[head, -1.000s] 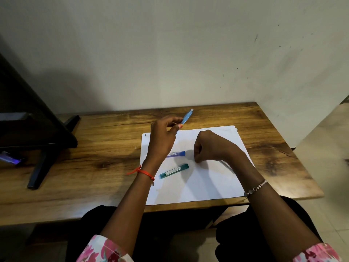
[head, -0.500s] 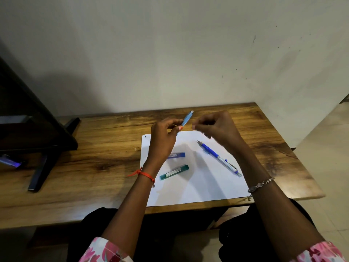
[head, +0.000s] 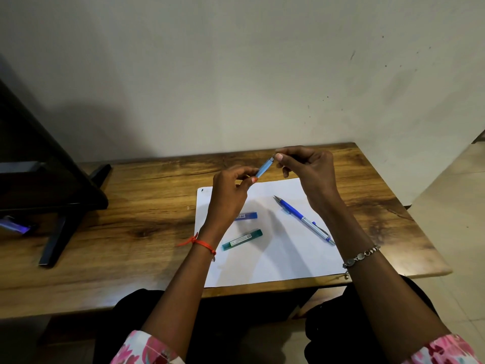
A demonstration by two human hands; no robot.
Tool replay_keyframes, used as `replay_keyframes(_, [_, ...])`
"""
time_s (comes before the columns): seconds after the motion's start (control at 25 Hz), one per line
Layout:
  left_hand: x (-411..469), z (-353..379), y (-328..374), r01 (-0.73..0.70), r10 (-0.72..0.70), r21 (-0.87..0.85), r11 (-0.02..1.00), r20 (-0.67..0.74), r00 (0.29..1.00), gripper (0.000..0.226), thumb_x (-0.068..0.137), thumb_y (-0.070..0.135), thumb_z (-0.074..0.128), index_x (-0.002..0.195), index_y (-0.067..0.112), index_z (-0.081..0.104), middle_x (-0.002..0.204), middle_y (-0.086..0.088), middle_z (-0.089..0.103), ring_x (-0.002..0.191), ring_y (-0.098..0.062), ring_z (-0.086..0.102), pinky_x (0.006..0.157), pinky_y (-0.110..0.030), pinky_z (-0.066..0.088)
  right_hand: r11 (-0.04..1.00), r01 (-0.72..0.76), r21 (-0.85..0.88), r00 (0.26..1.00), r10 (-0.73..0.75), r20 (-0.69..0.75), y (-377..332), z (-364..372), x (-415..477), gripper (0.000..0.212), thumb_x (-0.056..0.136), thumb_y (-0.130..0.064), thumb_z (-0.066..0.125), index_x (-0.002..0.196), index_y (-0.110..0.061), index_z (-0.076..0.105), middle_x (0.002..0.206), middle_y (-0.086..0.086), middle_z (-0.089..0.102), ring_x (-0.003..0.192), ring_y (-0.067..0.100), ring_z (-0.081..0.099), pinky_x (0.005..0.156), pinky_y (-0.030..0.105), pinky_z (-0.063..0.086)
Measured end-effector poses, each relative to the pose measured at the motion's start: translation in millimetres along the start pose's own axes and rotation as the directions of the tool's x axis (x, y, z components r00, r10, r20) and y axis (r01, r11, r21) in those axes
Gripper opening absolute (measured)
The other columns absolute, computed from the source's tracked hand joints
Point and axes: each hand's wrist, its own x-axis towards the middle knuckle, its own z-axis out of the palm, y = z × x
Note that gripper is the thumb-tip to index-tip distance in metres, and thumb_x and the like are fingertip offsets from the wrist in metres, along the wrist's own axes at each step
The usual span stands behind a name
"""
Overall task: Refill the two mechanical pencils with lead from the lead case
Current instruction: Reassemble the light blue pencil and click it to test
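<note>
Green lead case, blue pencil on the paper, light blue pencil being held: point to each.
green lead case (head: 242,239): head view, middle of its label.
blue mechanical pencil (head: 304,220): head view, mid-barrel.
light blue mechanical pencil (head: 263,168): head view, exposed barrel.

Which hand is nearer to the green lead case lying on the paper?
Left. The left hand, holding the light blue pencil, is just beyond the green lead case; the right hand is farther, up to its right.

A light-blue pencil (head: 264,168), a blue-and-silver pencil (head: 304,220), a green lead case (head: 242,239) and a blue lead case (head: 246,216) show against white paper (head: 275,261) on a brown, dark-grained table (head: 131,219), beside pink floral sleeves (head: 147,348).
</note>
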Motion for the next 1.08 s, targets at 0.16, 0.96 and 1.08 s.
replay_keyframes(0.16, [0.4, 0.5, -0.6, 0.007, -0.007, -0.006, 1.000, 0.001, 1.000, 0.017, 0.082, 0.001, 0.061, 0.097, 0.003, 0.068, 0.090, 0.001, 0.063, 0.081, -0.010, 0.057, 0.063, 0.002, 0.041, 1.000, 0.012, -0.015, 0.999, -0.012, 0.029, -1.0, 0.1, 0.4, 0.010, 0.082, -0.001, 0.066, 0.090, -0.003, 0.071, 0.075, 0.011, 0.069, 0.065, 0.023, 0.060, 0.054, 0.021, 0.048])
replay_keyframes(0.96, [0.1, 0.2, -0.6, 0.032, -0.032, 0.014, 0.999, -0.005, 0.999, 0.019, 0.082, 0.002, 0.060, 0.100, 0.002, 0.067, 0.101, -0.012, 0.069, 0.085, -0.011, 0.056, 0.063, 0.004, 0.039, 1.000, -0.006, 0.000, 0.992, 0.006, 0.124, 1.2, -0.3, 1.7, 0.012, 0.085, 0.003, 0.060, 0.094, 0.001, 0.068, 0.079, 0.009, 0.067, 0.067, 0.025, 0.057, 0.057, 0.020, 0.050])
replay_keyframes(1.08, [-0.4, 0.1, -0.5, 0.026, -0.026, 0.017, 1.000, -0.002, 1.000, 0.020, 0.082, 0.001, 0.060, 0.100, 0.002, 0.067, 0.102, -0.013, 0.069, 0.084, -0.011, 0.056, 0.063, 0.005, 0.039, 0.998, -0.055, 0.040, 0.988, 0.048, 0.147, 2.5, 0.1, 2.5, 0.012, 0.086, 0.003, 0.058, 0.094, 0.002, 0.066, 0.078, 0.011, 0.065, 0.069, 0.029, 0.055, 0.059, 0.022, 0.050])
